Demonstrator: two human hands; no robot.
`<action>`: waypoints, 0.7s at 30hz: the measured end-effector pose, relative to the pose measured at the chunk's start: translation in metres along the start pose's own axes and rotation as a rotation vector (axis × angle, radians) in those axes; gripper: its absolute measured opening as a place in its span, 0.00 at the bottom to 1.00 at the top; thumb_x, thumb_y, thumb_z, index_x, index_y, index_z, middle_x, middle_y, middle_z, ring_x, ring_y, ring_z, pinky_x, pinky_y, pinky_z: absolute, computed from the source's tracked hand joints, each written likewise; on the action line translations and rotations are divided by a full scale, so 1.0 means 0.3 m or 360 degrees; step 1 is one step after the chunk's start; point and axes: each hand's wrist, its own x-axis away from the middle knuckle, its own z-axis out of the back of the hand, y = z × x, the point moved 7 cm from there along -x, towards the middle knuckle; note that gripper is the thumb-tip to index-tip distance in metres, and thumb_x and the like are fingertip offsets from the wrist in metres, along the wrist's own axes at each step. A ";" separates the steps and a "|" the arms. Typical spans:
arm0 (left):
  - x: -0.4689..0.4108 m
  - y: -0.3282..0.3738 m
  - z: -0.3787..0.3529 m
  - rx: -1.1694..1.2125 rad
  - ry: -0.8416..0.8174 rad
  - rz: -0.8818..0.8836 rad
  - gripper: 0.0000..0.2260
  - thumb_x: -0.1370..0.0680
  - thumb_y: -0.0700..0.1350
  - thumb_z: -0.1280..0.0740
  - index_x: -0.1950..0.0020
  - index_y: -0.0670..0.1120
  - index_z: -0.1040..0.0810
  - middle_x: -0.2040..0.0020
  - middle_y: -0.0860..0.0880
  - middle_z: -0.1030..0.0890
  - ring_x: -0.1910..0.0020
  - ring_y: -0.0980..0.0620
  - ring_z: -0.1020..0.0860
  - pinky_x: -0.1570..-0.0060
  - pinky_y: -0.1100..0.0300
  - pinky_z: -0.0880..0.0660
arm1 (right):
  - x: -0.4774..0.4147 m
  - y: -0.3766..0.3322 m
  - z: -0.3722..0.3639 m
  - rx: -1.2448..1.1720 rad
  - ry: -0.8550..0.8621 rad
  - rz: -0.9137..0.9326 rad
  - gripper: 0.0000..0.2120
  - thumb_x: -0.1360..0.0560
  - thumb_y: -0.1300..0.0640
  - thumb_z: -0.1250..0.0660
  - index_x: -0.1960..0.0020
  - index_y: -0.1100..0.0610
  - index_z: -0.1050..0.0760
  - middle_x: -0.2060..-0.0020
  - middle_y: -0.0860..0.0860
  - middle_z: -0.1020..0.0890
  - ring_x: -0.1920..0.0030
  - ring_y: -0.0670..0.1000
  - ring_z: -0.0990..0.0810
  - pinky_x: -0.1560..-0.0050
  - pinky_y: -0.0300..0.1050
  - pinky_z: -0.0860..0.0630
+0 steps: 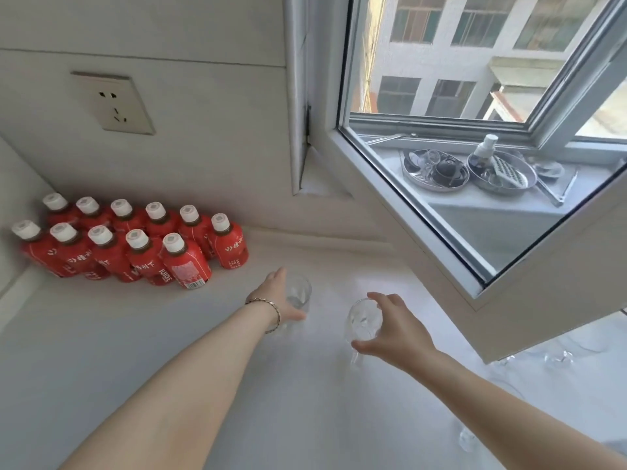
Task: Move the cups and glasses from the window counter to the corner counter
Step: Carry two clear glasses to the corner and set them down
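Note:
My left hand wraps a small clear glass tumbler that stands on the white counter, just right of the red bottles. My right hand grips the rim of a clear stemmed glass from above, its foot near the counter top. More clear glasses stand under the open window sash at the right, and another clear glass shows beside my right forearm.
Several red juice bottles with white caps fill the corner at the left. The open window sash juts over the counter at the right. Metal trays with small items sit on the outer sill. A wall socket is above.

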 end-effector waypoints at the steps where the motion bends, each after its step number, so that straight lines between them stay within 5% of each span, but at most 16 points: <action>1: -0.004 -0.003 -0.005 0.0062 0.0045 0.0012 0.45 0.36 0.51 0.25 0.26 0.47 0.45 0.27 0.47 0.37 0.31 0.47 0.31 0.34 0.51 0.30 | 0.007 0.006 0.002 0.0016 -0.0006 0.0008 0.41 0.37 0.46 0.26 0.29 0.47 0.41 0.35 0.47 0.32 0.47 0.51 0.21 0.51 0.42 0.26; 7: 0.181 -0.022 -0.037 -0.0062 0.0365 -0.0035 0.38 0.35 0.53 0.26 0.29 0.53 0.39 0.32 0.52 0.31 0.38 0.47 0.25 0.42 0.55 0.27 | 0.084 0.049 0.015 0.0102 -0.0051 0.0055 0.42 0.37 0.47 0.26 0.27 0.47 0.42 0.35 0.46 0.33 0.45 0.50 0.23 0.51 0.41 0.27; 13: 0.530 -0.103 -0.083 0.0259 0.0496 0.0146 0.36 0.37 0.54 0.25 0.32 0.58 0.37 0.36 0.52 0.27 0.41 0.48 0.23 0.44 0.56 0.26 | 0.232 0.058 0.012 0.0176 -0.0099 0.0185 0.44 0.36 0.47 0.25 0.27 0.49 0.44 0.33 0.47 0.33 0.38 0.50 0.26 0.44 0.43 0.27; 21: 1.118 -0.253 -0.261 0.0469 0.0800 0.0462 0.38 0.37 0.54 0.24 0.31 0.60 0.38 0.36 0.55 0.27 0.42 0.53 0.23 0.44 0.60 0.25 | 0.529 -0.032 -0.057 0.0469 -0.0283 0.0710 0.46 0.34 0.45 0.27 0.24 0.52 0.47 0.29 0.45 0.37 0.33 0.49 0.30 0.39 0.42 0.29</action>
